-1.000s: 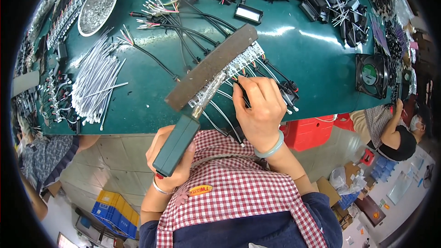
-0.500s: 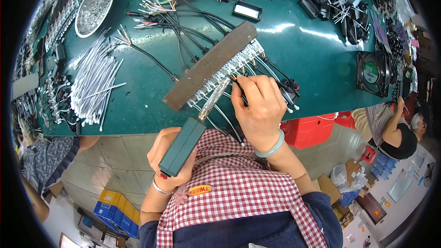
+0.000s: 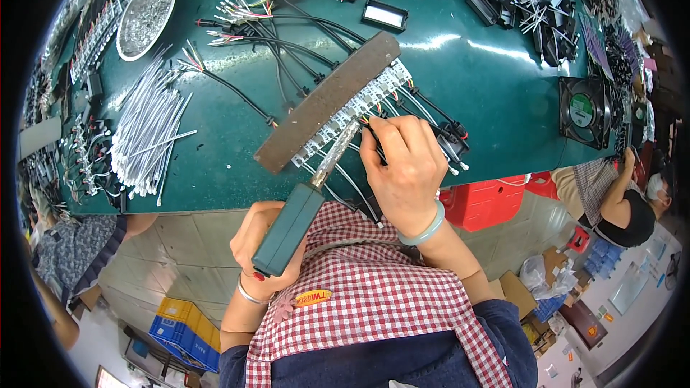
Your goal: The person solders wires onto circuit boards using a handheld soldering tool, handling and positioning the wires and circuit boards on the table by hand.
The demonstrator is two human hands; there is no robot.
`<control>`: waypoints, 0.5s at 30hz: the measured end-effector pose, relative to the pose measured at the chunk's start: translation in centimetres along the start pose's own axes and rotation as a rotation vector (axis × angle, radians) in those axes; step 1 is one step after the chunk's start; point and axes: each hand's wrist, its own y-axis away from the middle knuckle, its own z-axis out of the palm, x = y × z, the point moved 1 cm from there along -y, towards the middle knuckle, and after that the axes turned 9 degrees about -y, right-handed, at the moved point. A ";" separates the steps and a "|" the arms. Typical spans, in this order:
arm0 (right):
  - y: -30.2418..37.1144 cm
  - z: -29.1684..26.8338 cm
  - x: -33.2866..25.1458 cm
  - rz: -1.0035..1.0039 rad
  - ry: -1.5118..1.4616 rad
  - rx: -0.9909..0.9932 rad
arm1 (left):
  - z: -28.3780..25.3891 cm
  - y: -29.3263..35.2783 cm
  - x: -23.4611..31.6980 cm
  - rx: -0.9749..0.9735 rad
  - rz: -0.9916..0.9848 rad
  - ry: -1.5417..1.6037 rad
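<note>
My left hand [image 3: 251, 237] is wrapped round the green handle of a soldering iron [image 3: 289, 228], its metal shaft slanting up to the right. The iron's tip meets a row of small white circuit boards [image 3: 309, 149] set along a brown bar [image 3: 327, 104]. Close to that tip, my right hand [image 3: 408, 172] pinches a black cable with thin coloured wire ends; the fingers partly cover it. More black cables [image 3: 431, 116] and white wires [image 3: 352, 181] run from the boards towards me. Beyond the bar lie black cables [image 3: 241, 93] with bare coloured ends.
Left on the green table [image 3: 223, 147] are a pile of white wires [image 3: 147, 133] and an oval dish [image 3: 146, 18]. Black cases [image 3: 496, 0] fill the back right. A fan [image 3: 583, 113] stands at the right edge. A red stool [image 3: 485, 205] is below; another person [image 3: 622, 205] sits beyond.
Both hands, the iron and the boards keep nearly the same places. The whole view has shifted very slightly.
</note>
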 end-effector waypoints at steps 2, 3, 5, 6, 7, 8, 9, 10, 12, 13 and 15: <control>0.0 0.1 0.1 -0.025 0.011 0.011 | -0.3 0.0 0.0 0.004 0.032 -0.048; 0.0 0.1 0.2 -0.024 0.010 0.015 | -0.5 0.0 0.0 0.008 0.064 -0.096; 0.0 0.1 0.1 -0.021 0.008 0.017 | -0.8 0.2 0.0 0.026 0.056 -0.094; -0.1 0.0 0.0 -0.020 0.011 0.016 | -0.9 0.3 0.0 0.045 0.049 -0.092; -0.1 0.0 0.0 -0.020 0.013 0.015 | -0.9 0.3 0.0 0.046 0.048 -0.093; -0.1 0.0 0.0 -0.020 0.012 0.015 | -0.9 0.4 0.0 0.047 0.049 -0.096; -0.1 0.0 0.1 -0.023 0.013 0.017 | -0.9 0.4 0.0 0.048 0.051 -0.099; 0.0 0.1 0.1 -0.026 0.015 0.019 | -0.8 0.4 0.0 0.048 0.051 -0.098; 0.0 0.1 0.1 -0.022 0.011 0.019 | -0.6 0.3 0.1 0.036 0.013 -0.064; 0.0 0.1 0.1 -0.019 0.006 0.020 | -0.6 0.4 0.0 0.036 0.013 -0.064; 0.0 0.1 0.1 -0.010 -0.017 0.036 | -0.6 0.5 0.0 0.020 0.003 -0.062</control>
